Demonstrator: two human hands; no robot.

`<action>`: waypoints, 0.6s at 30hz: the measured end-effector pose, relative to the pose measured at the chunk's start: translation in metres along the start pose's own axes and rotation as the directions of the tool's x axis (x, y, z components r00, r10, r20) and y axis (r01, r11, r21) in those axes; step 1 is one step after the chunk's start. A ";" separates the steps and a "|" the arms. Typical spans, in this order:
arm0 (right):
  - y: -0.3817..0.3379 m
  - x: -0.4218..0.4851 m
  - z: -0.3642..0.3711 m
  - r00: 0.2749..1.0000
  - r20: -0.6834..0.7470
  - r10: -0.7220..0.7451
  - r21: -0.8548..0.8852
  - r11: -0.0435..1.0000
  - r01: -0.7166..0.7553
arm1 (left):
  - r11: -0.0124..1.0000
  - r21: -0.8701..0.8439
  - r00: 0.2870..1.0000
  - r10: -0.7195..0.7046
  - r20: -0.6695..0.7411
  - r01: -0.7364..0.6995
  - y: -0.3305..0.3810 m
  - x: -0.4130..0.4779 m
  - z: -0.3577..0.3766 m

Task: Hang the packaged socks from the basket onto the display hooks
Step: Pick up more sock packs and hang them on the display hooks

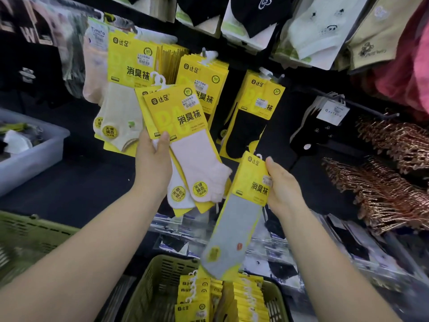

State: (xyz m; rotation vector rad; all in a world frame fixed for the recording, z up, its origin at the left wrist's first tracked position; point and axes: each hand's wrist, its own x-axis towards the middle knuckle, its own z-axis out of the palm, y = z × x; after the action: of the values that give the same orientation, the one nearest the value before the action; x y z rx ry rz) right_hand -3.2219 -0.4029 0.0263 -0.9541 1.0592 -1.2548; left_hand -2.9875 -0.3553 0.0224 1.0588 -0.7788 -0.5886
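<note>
My left hand [152, 159] grips two yellow-carded sock packs [185, 135], a pale pink pair in front and a white pair behind, with their white hangers up near the display. My right hand [282, 187] pinches the yellow card of a grey sock pack [234, 228] that hangs down over the basket. The olive green basket [148, 289] at the bottom holds several more yellow packs [220, 298] standing in rows. On the dark wall, display hooks carry yellow packs: cream socks [123, 89] at left, a middle stack [204, 75], and black socks [255, 112] at right.
A grey plastic bin [34, 154] with loose items sits at the left. Rose-gold hangers [390, 173] pile up at the right. Other sock packs hang along the top, and clear flat packs [336, 247] lie on the shelf below. A second green basket edge [27, 233] shows at the lower left.
</note>
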 end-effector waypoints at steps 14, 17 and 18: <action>-0.076 -0.003 0.006 0.927 0.253 -0.277 -0.453 0.813 0.366 | 0.948 0.263 0.979 0.146 0.145 -0.180 -0.012 -0.006 -0.021; -0.086 -0.003 0.019 0.905 0.331 -0.268 -0.619 0.662 0.422 | 0.947 0.257 0.973 0.151 0.172 -0.193 -0.014 -0.005 -0.021; -0.089 -0.003 0.022 0.904 0.325 -0.276 -0.640 0.640 0.425 | 0.949 0.253 0.973 0.145 0.178 -0.187 -0.014 -0.004 -0.022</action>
State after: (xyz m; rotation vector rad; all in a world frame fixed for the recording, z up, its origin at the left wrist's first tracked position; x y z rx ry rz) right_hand -3.2231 -0.4082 0.1181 -1.9246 1.2506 -1.0182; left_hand -2.9728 -0.3458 0.0027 1.1891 -1.0995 -0.4326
